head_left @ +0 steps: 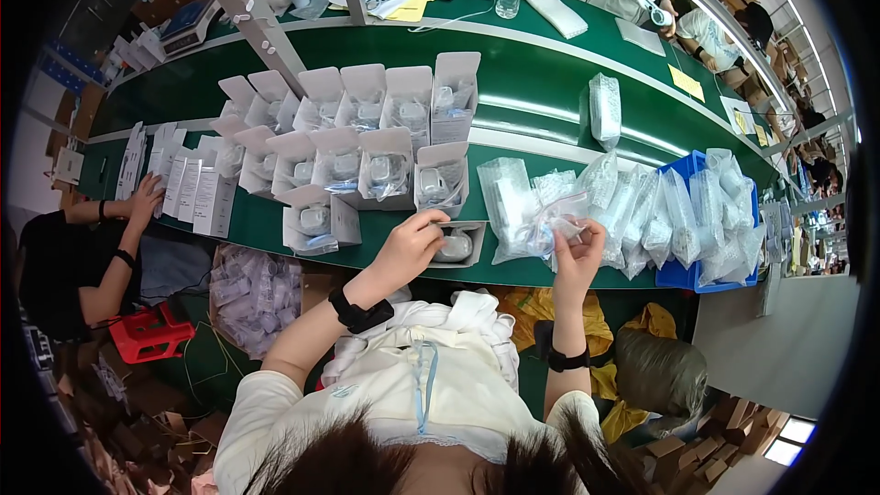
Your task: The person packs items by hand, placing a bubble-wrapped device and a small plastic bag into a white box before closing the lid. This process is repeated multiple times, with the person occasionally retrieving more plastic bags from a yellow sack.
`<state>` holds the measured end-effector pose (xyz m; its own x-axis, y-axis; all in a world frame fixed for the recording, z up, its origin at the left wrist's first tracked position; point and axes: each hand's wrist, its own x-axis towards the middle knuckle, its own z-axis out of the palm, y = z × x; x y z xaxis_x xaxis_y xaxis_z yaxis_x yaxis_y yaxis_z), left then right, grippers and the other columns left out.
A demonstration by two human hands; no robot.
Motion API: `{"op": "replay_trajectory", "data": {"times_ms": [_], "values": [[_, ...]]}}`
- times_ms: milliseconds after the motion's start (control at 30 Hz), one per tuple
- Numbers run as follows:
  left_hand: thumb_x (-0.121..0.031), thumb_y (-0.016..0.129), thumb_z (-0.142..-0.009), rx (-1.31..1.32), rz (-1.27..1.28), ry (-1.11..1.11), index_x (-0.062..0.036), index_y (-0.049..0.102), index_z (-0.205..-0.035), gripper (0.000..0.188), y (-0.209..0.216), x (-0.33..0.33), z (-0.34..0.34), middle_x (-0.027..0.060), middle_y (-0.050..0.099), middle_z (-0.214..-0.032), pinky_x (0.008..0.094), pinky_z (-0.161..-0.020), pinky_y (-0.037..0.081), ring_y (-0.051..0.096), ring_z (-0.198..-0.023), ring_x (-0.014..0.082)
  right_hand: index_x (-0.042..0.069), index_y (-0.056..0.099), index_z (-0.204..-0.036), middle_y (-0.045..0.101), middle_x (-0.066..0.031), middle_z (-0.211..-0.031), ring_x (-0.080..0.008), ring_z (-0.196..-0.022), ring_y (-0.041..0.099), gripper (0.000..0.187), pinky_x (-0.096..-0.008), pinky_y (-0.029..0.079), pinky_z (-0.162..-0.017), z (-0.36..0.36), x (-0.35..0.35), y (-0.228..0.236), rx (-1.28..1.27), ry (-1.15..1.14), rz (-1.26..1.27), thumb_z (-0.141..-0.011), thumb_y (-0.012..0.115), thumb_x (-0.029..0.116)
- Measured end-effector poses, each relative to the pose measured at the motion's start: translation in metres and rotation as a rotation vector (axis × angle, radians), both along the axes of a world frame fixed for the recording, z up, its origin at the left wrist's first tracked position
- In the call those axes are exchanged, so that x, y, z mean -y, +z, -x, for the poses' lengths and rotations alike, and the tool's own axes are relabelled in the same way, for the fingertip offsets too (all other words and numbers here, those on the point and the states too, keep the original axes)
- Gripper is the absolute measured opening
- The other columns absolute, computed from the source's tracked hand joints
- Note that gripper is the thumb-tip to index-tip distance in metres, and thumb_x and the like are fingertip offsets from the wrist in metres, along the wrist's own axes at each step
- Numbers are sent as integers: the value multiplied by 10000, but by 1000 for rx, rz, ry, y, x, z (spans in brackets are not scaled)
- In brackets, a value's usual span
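Observation:
My left hand (408, 246) is closed on the rim of a small open white carton (480, 240) at the table's front edge. A rounded grey-white device (453, 247) in clear plastic sits in that carton. Raised to the right, my right hand (580, 250) pinches a small clear zip bag (561, 213); blue and white bits show inside it, too small to name. Behind that bag lies a bubble-wrap pouch (504, 192). Several open white cartons (385, 142) with bagged devices stand in rows ahead of my left hand.
A blue bin (674, 277) with several bubble-wrap pouches (706, 211) stands at the right. Another wrapped piece (605, 110) lies on the green conveyor (541, 64). At the left, another person's hand (145, 200) touches closed cartons (213, 202). A metal post (243, 9) rises beyond the rows.

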<state>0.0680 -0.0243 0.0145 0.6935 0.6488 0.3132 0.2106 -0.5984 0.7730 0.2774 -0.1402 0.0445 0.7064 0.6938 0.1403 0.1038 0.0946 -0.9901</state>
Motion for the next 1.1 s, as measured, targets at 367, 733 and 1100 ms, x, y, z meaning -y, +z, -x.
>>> {"op": "replay_trajectory", "data": {"times_ms": [367, 733, 1100], "values": [[49, 621, -682, 50, 277, 82, 48, 575, -749, 81, -3, -4, -3, 97, 609, -917, 266, -584, 463, 577, -637, 154, 42, 566, -880, 552, -88, -953, -214, -832, 510, 228, -309, 423, -760, 67, -22, -19, 1187, 677, 134, -679, 635, 126], [61, 609, -691, 41, 231, 148, 53, 568, -747, 70, -3, -7, 3, 101, 606, -916, 251, -592, 469, 582, -670, 159, 87, 581, -1023, 548, -69, -1014, -235, -1008, 465, 409, -530, 249, -959, 81, -9, -38, 1286, 592, 82, -682, 646, 303], [86, 572, -706, 97, 135, 292, 58, 542, -797, 100, 23, -4, 52, 121, 588, -890, 278, -635, 470, 599, -744, 234, 74, 584, -983, 556, -70, -1012, -259, -1021, 466, 279, -502, 271, -960, 46, -29, -12, 1081, 534, -111, -711, 607, 136]]}}
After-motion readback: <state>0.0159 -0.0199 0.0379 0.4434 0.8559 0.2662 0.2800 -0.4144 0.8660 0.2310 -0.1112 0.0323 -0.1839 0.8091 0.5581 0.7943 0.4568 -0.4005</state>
